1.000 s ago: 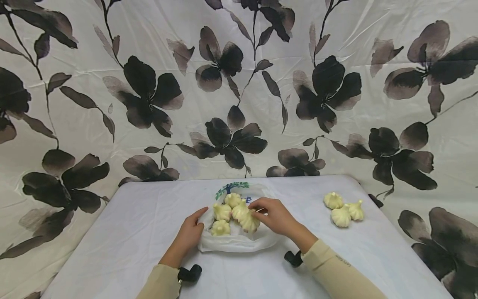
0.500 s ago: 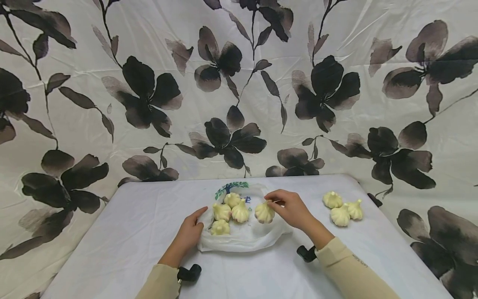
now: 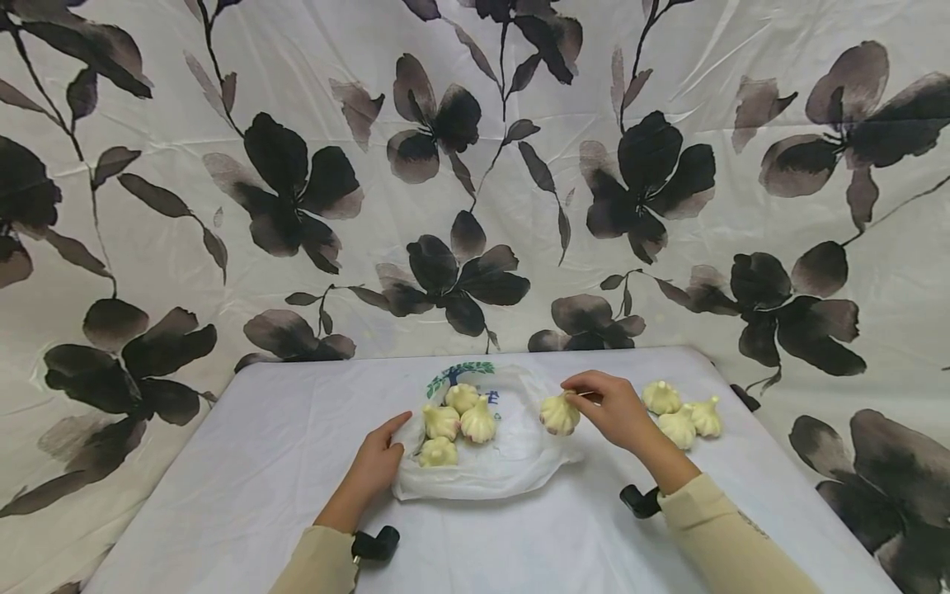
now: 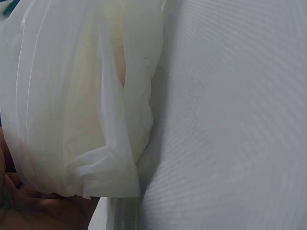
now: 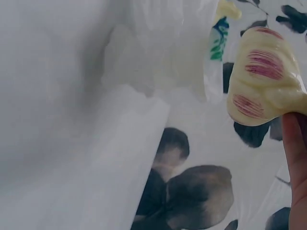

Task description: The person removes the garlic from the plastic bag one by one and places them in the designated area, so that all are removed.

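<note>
My right hand point(image 3: 610, 408) pinches a garlic bulb point(image 3: 559, 415) by its stem, above the right edge of a white plastic bag point(image 3: 512, 478). Close up in the right wrist view, that garlic bulb point(image 5: 264, 76) shows purple streaks, with a finger at its neck. At the bag's left side my left hand point(image 3: 377, 462) grips its edge. Several pale garlic bulbs lie in the bag's open mouth, among them a front one point(image 3: 438, 452) and an upright one point(image 3: 478, 421). White bag plastic point(image 4: 72, 105) hides most of the left fingers in the left wrist view.
Three more garlic bulbs point(image 3: 677, 429) sit together on the right part of the white-covered table point(image 3: 245, 478), just beyond my right hand. A floral cloth point(image 3: 549, 223) hangs behind the table. Each wrist wears a black camera mount point(image 3: 377, 544).
My right hand has lifted one garlic bulb away from those in the bag and carried it rightward, toward the three on the table. The left hand stays in place.
</note>
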A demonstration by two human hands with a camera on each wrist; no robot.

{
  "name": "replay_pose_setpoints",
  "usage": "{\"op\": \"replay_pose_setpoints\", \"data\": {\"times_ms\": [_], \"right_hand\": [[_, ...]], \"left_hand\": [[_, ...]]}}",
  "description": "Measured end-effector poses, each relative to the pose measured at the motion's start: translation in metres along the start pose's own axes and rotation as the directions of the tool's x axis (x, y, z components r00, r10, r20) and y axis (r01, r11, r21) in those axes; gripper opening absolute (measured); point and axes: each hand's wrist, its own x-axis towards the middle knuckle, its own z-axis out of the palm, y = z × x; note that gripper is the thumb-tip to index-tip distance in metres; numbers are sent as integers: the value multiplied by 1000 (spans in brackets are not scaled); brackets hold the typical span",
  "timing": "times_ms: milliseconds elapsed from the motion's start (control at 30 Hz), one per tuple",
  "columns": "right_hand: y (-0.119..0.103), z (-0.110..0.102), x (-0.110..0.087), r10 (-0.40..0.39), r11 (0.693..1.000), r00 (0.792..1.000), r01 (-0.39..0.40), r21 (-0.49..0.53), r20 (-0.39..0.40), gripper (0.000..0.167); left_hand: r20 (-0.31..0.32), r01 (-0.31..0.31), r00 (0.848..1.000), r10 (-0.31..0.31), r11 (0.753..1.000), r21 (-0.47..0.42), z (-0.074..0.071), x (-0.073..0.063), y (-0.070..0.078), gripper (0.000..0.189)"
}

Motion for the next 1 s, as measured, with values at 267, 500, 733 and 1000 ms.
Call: {"op": "replay_pose_setpoints", "data": {"times_ms": [267,500,733,1000], "right_hand": [[12,-20,-8,10,999,999,-12,-36,-43,18],[22,-37,-16,33,996,996,-40,-77,-84,17],[31,-54,-19,67,989,992,-81,-125,-111,19],[43,-76,-22,132,976,980,-155,-153,-151,20]], "left_hand": [[8,-12,1000,12,1000,-5,-2,-3,2,60],[12,-15,1000,15,1000,-13,-2,-3,3,60],[9,-15,1000,15,1000,12,-1,1,0,61],[8,-15,1000,15,1000,15,0,2,-1,61]]}}
